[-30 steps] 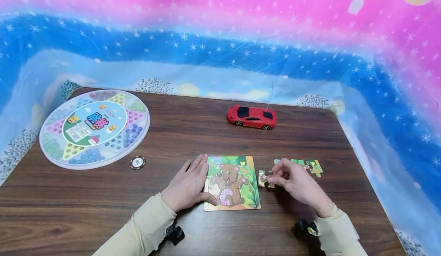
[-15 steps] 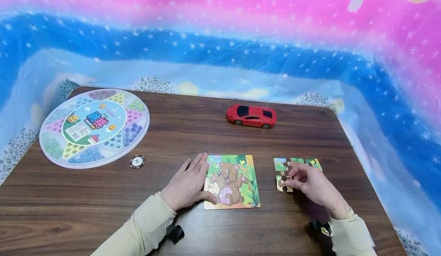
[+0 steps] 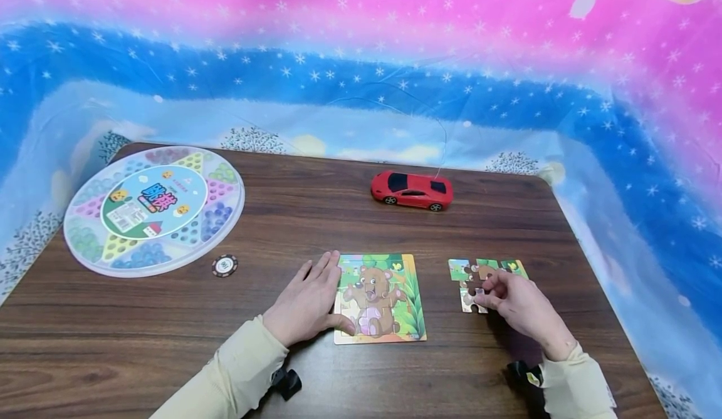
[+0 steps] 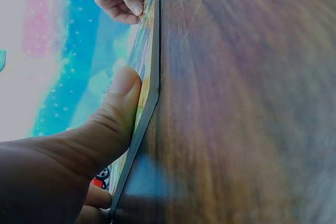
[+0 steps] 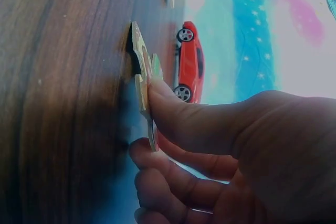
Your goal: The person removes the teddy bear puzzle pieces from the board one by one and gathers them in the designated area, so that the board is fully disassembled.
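Note:
In the head view, my left hand [image 3: 304,300] rests along the left side of a square bear jigsaw puzzle [image 3: 418,300]. Its fingers lie straight, and the thumb [image 4: 123,90] presses on the board's near left corner in the left wrist view. To the right of the board, my right hand [image 3: 524,312] pinches a puzzle piece [image 3: 467,302] between thumb and fingertips. In the right wrist view that puzzle piece [image 5: 140,56] is tilted close over the table. Several other puzzle pieces [image 3: 459,270] lie just behind it, partly covered by the right hand.
A red toy car [image 3: 412,191] stands toward the back of the wooden table [image 3: 304,212]. At the left lie a round Chinese checkers set [image 3: 155,212] and a poker chip [image 3: 225,265]. A patterned cloth [image 3: 361,81] hangs behind the table.
My right hand has moved right with the pinched puzzle piece, from beside the board to the near side of the other pieces. The left hand and board have stayed in place.

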Motion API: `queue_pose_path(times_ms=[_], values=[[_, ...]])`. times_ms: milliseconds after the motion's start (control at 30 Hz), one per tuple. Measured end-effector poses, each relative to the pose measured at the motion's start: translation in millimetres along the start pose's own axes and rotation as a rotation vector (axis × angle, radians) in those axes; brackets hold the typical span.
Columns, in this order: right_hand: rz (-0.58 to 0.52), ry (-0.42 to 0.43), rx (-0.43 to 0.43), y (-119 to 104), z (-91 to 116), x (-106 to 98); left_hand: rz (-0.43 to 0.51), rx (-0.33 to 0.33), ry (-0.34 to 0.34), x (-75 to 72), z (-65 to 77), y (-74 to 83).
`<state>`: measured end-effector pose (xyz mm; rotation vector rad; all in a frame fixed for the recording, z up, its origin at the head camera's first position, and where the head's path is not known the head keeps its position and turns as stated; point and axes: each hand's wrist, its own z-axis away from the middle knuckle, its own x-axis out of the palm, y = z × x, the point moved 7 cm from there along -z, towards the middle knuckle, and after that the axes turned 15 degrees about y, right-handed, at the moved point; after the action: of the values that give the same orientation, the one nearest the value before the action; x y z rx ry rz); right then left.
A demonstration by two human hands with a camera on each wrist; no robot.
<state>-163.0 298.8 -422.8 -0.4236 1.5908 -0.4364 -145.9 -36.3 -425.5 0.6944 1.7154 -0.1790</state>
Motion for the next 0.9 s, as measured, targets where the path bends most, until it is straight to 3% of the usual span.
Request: queue_pose_path(times_ms=[900], values=[[0.040,0.008,0.011,-3.7,-0.3,6.1,0.003,0.009,0.017,0.1,0.3,-0.1]])
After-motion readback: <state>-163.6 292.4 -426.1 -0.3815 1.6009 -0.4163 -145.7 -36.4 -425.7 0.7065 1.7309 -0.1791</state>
